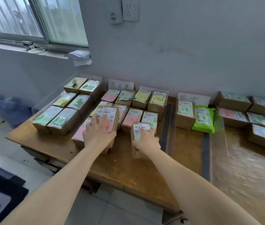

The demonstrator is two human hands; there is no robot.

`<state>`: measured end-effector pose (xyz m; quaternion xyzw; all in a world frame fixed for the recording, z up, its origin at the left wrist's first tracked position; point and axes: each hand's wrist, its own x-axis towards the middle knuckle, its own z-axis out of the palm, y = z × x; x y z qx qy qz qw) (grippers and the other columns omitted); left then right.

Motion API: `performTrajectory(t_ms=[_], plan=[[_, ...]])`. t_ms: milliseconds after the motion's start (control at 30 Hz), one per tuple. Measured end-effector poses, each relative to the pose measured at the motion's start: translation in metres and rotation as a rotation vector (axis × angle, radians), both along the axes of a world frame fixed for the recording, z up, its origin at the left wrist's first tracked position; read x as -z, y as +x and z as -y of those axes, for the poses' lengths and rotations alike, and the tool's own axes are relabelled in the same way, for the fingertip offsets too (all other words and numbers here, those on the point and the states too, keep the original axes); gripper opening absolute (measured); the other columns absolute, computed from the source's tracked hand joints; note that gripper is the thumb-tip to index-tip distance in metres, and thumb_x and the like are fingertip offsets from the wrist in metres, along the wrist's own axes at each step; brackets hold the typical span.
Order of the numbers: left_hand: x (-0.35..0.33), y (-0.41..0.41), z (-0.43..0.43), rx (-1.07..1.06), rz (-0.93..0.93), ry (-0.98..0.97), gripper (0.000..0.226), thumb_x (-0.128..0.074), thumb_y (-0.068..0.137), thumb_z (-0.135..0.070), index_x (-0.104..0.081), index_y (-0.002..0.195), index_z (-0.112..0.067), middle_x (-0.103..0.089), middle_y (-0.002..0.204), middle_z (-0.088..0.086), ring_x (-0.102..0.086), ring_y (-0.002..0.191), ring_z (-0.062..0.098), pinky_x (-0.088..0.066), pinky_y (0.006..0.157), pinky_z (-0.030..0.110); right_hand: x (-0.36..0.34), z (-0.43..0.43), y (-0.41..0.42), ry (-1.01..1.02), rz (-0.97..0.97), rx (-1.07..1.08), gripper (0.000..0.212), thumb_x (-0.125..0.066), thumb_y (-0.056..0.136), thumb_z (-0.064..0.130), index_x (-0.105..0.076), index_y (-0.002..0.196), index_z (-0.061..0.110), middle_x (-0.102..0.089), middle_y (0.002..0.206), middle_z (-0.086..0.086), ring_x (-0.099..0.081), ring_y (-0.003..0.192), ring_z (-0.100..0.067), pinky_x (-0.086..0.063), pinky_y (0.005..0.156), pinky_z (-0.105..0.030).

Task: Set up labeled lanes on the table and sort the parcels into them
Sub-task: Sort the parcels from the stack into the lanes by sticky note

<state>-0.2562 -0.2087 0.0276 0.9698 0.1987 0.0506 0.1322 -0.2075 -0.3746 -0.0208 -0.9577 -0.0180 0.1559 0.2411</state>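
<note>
Head view: left hand (98, 135) grips a tall brown parcel (108, 117) bearing a pink note, fingers spread over its top and near face. Right hand (146, 140) clasps a smaller parcel (139, 132) just right of it, both at the near edge of the middle group. Beyond the hands stands a handwritten lane label (120, 86). A green mailer bag (205, 119) lies right of the right hand, past a dark tape strip (167, 122) on the wooden table (128, 172).
</note>
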Motion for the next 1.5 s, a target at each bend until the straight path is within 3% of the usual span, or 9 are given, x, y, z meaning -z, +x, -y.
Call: performTrajectory(t_ms=[200,333,533,667,733,833,967,1067,1500], plan=[[0.018,-0.008,-0.041,-0.019,0.0,-0.047,0.074,-0.059,0.085,-0.048,-0.022,0.147,-0.031,-0.012,0.157,0.007,-0.023,0.138,0.036,-0.029,0.108,0.05,0.028,-0.051,-0.004,-0.009,-0.029,0.088,0.061,-0.063,0.084,0.042,-0.035,0.137,0.03,-0.021,0.146,-0.008,-0.033,0.128,-0.042,-0.043,0.096,-0.053],[0.023,-0.005,-0.054,0.013,0.003,-0.039,0.072,-0.059,0.085,-0.047,-0.021,0.145,-0.033,-0.011,0.157,0.006,-0.023,0.139,0.035,-0.028,0.109,0.05,0.04,-0.077,0.001,0.018,-0.05,0.076,0.054,-0.055,0.094,0.042,-0.035,0.141,0.025,-0.015,0.154,-0.01,-0.025,0.136,-0.041,-0.04,0.099,-0.052],[0.028,0.01,-0.071,0.048,-0.028,-0.014,0.074,-0.059,0.084,-0.051,-0.021,0.145,-0.035,-0.011,0.157,0.005,-0.023,0.139,0.035,-0.029,0.108,0.052,0.041,-0.078,0.013,-0.42,0.113,-0.236,0.036,-0.043,0.097,0.024,-0.05,0.133,0.021,-0.038,0.144,-0.006,-0.034,0.135,-0.033,-0.03,0.104,-0.049],[0.028,0.019,-0.083,0.026,-0.044,0.001,0.075,-0.06,0.083,-0.052,-0.022,0.145,-0.036,-0.013,0.157,0.005,-0.026,0.138,0.034,-0.031,0.107,0.05,0.034,-0.076,0.031,-0.467,0.142,-0.35,0.033,-0.044,0.095,0.01,-0.057,0.125,0.018,-0.043,0.138,-0.009,-0.044,0.125,-0.034,-0.041,0.083,-0.037],[0.024,0.022,-0.09,0.007,-0.055,0.004,0.075,-0.061,0.083,-0.051,-0.023,0.146,-0.035,-0.013,0.157,0.005,-0.025,0.139,0.033,-0.03,0.108,0.049,0.031,-0.074,0.042,-0.455,0.154,-0.372,0.03,-0.042,0.095,0.011,-0.061,0.119,0.017,-0.051,0.124,-0.009,-0.051,0.113,-0.032,-0.041,0.074,-0.035],[0.02,0.024,-0.104,-0.036,-0.049,0.003,0.076,-0.062,0.083,-0.05,-0.024,0.146,-0.035,-0.014,0.158,0.005,-0.024,0.14,0.033,-0.029,0.109,0.05,0.025,-0.073,0.057,-0.401,0.178,-0.355,0.03,-0.041,0.096,0.013,-0.062,0.118,0.016,-0.055,0.11,-0.007,-0.056,0.105,-0.03,-0.046,0.079,-0.038],[0.02,0.029,-0.118,-0.067,-0.063,-0.005,0.076,-0.063,0.083,-0.05,-0.024,0.147,-0.035,-0.015,0.158,0.005,-0.025,0.14,0.034,-0.03,0.109,0.052,0.015,-0.078,0.072,-0.301,0.312,-0.254,0.035,-0.035,0.099,0.015,-0.054,0.128,0.017,-0.053,0.127,-0.008,-0.053,0.115,-0.031,-0.047,0.09,-0.041],[0.02,0.036,-0.125,-0.065,-0.052,-0.033,0.076,-0.063,0.082,-0.048,-0.024,0.146,-0.035,-0.015,0.157,0.004,-0.026,0.139,0.033,-0.031,0.108,0.051,0.006,-0.091,0.084,-0.239,0.46,-0.251,0.033,-0.036,0.1,0.02,-0.056,0.125,0.015,-0.057,0.123,-0.007,-0.057,0.107,-0.028,-0.05,0.087,-0.04],[0.008,0.092,-0.262,0.091,0.031,-0.074,0.075,-0.064,0.08,-0.047,-0.029,0.145,-0.034,-0.019,0.156,0.003,-0.03,0.137,0.03,-0.037,0.104,0.047,-0.011,-0.222,0.12,-0.164,0.414,-0.269,0.032,-0.043,0.097,0.023,-0.056,0.125,0.019,-0.056,0.123,-0.006,-0.056,0.107,-0.027,-0.049,0.085,-0.038]])
